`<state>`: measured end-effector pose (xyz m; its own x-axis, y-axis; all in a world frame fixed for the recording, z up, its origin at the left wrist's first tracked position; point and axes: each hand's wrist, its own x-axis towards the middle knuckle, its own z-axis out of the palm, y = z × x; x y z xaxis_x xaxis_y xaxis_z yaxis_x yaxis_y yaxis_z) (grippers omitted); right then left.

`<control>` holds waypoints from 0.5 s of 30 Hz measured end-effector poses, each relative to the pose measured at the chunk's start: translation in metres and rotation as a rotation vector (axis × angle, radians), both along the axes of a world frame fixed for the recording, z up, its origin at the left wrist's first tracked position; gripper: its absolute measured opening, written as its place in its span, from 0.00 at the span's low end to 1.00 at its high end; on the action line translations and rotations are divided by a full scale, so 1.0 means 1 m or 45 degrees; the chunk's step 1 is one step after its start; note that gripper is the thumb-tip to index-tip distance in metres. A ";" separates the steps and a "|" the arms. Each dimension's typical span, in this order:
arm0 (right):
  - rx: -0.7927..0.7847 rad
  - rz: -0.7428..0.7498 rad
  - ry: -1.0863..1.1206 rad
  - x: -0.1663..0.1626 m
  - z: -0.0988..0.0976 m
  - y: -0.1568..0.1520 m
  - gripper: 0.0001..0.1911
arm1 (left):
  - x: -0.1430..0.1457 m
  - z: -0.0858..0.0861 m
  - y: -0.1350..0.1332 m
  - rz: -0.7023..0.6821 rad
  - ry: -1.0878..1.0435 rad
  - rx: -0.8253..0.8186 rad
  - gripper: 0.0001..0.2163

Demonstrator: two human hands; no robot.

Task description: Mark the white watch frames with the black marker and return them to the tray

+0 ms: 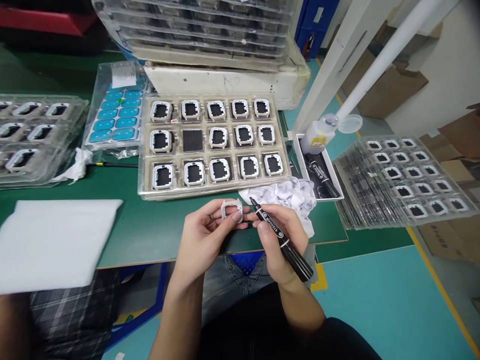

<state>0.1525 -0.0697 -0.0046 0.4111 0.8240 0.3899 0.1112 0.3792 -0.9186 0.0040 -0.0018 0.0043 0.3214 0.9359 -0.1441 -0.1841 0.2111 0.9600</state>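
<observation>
My left hand (204, 232) pinches a small white square frame part (231, 208) just above the table's front edge. My right hand (279, 235) grips a black marker pen (281, 240), its tip pointing up and left close to the frame's right side. Behind the hands lies a clear tray (144, 145) of several similar white frames with black centres; one middle-row pocket holds only a black square (192, 140). A crumpled white cloth (288, 194) lies just behind my right hand.
A white foam sheet (56, 240) lies front left. Stacked trays (405, 180) sit at right, more trays (33, 135) far left and a tall stack (202, 30) at the back. A bag of blue parts (118, 115), a white bottle (318, 135) and another marker (322, 175) in a white box.
</observation>
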 end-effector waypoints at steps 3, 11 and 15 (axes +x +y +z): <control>0.018 -0.024 -0.002 -0.001 0.000 0.000 0.14 | 0.001 0.001 0.000 0.014 0.008 -0.010 0.16; 0.058 -0.079 -0.063 -0.002 0.005 0.004 0.13 | 0.003 0.002 -0.001 0.072 -0.009 0.005 0.16; 0.029 -0.059 -0.083 0.000 0.003 0.002 0.12 | 0.005 0.001 0.000 0.103 0.023 0.025 0.19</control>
<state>0.1528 -0.0676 -0.0015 0.4214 0.7956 0.4353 0.1885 0.3927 -0.9001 0.0088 -0.0020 0.0054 0.2421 0.9614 -0.1308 -0.1822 0.1775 0.9671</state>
